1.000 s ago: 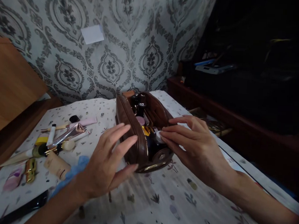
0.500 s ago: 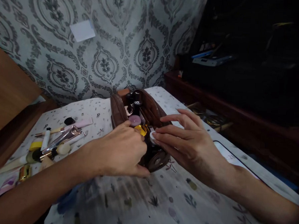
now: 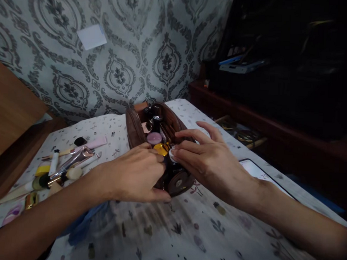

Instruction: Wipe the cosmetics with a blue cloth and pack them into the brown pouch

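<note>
A brown cosmetic bag (image 3: 136, 127) lies open on the table, packed with makeup. My left hand (image 3: 133, 170) grips its near left side, fingers curled over the edge and thumb low at the front. At the bag's near end, the fingertips of my right hand (image 3: 207, 155) close on a small item with a white round top (image 3: 172, 154); its lower part is hidden. Just beside that sit a yellow round lid (image 3: 161, 149) and a pinkish-purple round container (image 3: 154, 138). Deeper inside stands a black tube with a silver band (image 3: 158, 117).
On the left lie a pink tube (image 3: 96, 142), a shiny rose-gold tube (image 3: 78, 158), a brush (image 3: 74, 173), a yellow roll (image 3: 42, 169) and other cosmetics. A phone (image 3: 255, 171) rests beyond my right wrist. Blue cloth (image 3: 88, 224) is under my left forearm.
The view has shifted slightly. Both hands keep nearly the same place at the bag, with my right fingertips still on the white-topped item.
</note>
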Motion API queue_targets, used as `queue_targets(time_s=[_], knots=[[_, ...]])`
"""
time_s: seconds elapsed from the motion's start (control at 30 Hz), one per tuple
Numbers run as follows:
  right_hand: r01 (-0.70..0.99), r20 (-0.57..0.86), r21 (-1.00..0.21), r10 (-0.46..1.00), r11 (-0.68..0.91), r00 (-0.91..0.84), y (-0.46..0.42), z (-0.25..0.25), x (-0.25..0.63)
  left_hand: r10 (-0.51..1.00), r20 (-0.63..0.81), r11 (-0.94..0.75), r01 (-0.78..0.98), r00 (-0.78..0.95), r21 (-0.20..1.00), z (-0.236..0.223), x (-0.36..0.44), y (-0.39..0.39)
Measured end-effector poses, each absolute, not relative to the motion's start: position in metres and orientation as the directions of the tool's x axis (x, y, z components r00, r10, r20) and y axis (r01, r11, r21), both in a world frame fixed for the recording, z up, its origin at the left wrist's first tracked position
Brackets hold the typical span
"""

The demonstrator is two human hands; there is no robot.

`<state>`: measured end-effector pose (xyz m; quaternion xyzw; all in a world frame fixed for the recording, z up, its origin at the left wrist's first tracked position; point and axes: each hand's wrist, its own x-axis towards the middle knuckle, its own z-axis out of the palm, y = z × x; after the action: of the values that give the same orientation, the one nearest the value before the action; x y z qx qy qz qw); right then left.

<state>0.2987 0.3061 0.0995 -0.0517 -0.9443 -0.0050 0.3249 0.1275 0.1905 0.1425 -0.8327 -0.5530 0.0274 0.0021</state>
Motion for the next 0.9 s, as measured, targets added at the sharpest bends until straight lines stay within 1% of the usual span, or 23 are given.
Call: queue_targets(time_s=[0.1,0.23,0.33,0.47,0.57,0.73,0.83,0.9], knots=[[0.095,0.609,0.012,0.068,0.995,-0.79,0.304,0.1,0.3,0.914,-0.07,-0.404,0.913,0.4,-0.061,0.145,0.13,0.188],[0.083,0.618,0.041,0.04,0.996,-0.785,0.303,0.099,0.302,0.926,-0.013,-0.378,0.92,0.378,-0.104,0.149,0.132,0.179],[0.086,0.635,0.051,0.034,0.995,-0.772,0.304,0.098,0.303,0.925,0.08,-0.358,0.921,0.373,-0.156,0.148,0.131,0.165],[0.093,0.637,0.072,0.025,0.993,-0.771,0.306,0.097,0.305,0.888,0.258,-0.323,0.915,0.381,-0.241,0.137,0.125,0.143],[0.082,0.63,0.043,0.037,0.996,-0.776,0.308,0.098,0.306,0.863,0.337,-0.288,0.914,0.378,-0.287,0.126,0.123,0.133],[0.052,0.648,-0.026,0.056,0.998,-0.76,0.306,0.106,0.305,0.857,0.383,-0.261,0.931,0.345,-0.255,0.116,0.124,0.13],[0.001,0.683,-0.059,0.041,0.998,-0.729,0.302,0.108,0.305,0.857,0.402,-0.255,0.943,0.322,-0.212,0.104,0.129,0.122],[-0.037,0.714,-0.097,0.043,0.995,-0.699,0.297,0.107,0.306,0.843,0.442,-0.256,0.951,0.308,-0.174,0.092,0.134,0.112]])
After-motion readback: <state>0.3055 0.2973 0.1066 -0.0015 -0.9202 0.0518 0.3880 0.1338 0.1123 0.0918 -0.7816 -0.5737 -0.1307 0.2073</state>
